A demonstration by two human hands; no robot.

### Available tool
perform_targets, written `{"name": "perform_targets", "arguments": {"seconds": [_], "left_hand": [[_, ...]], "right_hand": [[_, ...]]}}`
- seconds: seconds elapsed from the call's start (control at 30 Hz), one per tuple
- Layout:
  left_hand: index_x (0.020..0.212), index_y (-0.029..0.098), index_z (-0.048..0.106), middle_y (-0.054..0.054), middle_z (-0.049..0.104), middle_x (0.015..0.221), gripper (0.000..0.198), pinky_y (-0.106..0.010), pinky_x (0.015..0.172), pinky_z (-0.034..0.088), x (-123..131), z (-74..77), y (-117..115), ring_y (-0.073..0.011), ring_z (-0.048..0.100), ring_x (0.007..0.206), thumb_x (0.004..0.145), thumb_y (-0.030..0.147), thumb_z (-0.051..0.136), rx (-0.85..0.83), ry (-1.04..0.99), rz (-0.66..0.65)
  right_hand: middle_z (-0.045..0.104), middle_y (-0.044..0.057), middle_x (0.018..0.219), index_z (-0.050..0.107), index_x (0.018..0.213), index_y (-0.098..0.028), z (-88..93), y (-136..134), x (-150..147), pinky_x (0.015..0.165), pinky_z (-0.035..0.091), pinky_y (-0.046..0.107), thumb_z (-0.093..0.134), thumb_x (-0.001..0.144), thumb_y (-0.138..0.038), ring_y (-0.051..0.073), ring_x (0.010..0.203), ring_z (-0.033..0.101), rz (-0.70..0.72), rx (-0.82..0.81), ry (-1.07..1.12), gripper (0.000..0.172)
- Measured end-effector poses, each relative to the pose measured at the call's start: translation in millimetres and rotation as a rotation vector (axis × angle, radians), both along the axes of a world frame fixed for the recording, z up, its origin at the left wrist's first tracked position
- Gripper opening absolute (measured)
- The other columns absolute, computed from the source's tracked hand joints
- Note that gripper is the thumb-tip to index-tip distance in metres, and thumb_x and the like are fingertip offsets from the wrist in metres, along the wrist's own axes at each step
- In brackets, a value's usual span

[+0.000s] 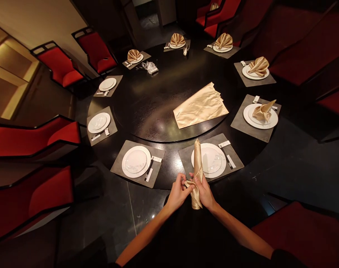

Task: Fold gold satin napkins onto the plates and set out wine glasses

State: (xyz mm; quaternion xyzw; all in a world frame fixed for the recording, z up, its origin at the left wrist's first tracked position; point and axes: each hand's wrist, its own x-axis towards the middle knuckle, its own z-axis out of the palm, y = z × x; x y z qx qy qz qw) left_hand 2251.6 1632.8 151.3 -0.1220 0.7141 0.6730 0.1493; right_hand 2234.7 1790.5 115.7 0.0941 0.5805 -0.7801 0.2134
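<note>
A gold cloth napkin (197, 160), rolled into a tall narrow cone, stands upright between my hands at the near edge of the round black table (158, 175). My right hand (205, 191) is wrapped round its lower part. My left hand (178, 193) pinches a loose fold at the napkin's base. Just behind the napkin is a white plate (212, 160) on a grey placemat (186, 156), with cutlery to its right.
A stack of flat gold napkins (200, 106) lies on the turntable (147, 111). Folded napkins sit on plates at the far and right settings (263, 111); left plates (136, 161) are bare. Red chairs (32, 137) ring the table. A clear wrapper (150, 67) lies far left.
</note>
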Motion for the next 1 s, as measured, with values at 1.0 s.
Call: {"name": "perform_targets", "arguments": {"seconds": [1.0], "left_hand": [[0.111, 0.026, 0.077, -0.009, 0.073, 0.122, 0.026, -0.039, 0.111, 0.053, -46, 56.1, -12, -0.0250, 0.067, 0.121, 0.110, 0.027, 0.052, -0.274, 0.342, -0.805]], "right_hand": [[0.071, 0.004, 0.104, 0.062, 0.107, -0.024, 16.2, 7, -24, 0.106, 0.064, 0.049, 0.070, 0.097, -0.074, 0.026, 0.111, 0.076, -0.201, -0.177, -0.004, 0.051]]}}
